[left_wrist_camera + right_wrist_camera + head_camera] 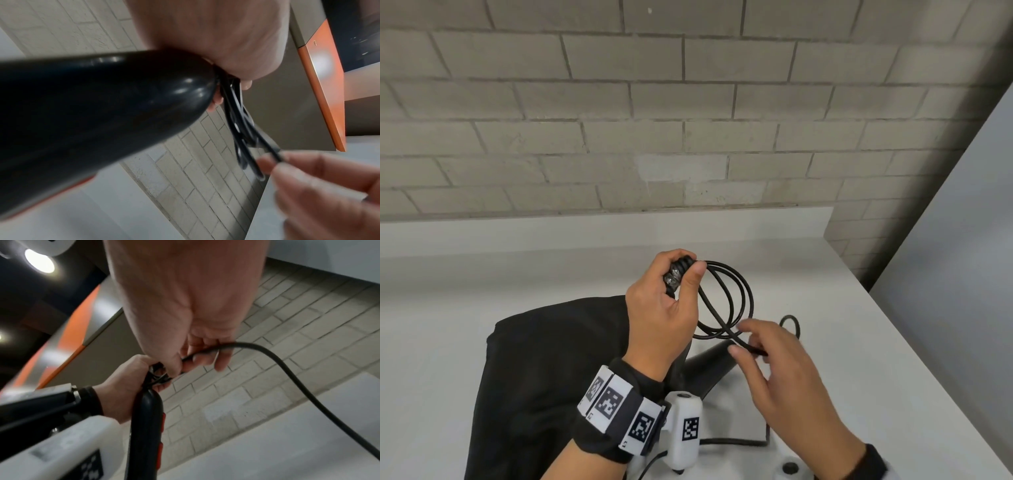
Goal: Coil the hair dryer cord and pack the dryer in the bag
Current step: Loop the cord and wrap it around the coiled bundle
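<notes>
My left hand [685, 270] is raised above the table and grips several loops of the black cord [736, 291] in its curled fingers, with shiny metal showing in the fist. The black hair dryer [710, 363] hangs under that hand; its handle with red buttons [147, 426] shows in the right wrist view. My right hand [743, 339] pinches a free stretch of the cord between thumb and fingers, just below the loops. From there the cord [308, 394] trails away toward the table. The black bag [551, 359] lies flat on the left, under my left forearm.
The white table [876, 359] runs to a grey brick wall [688, 120] at the back, and its right edge slants down beside a grey panel. A slack run of cord [739, 441] lies on the table near my wrists.
</notes>
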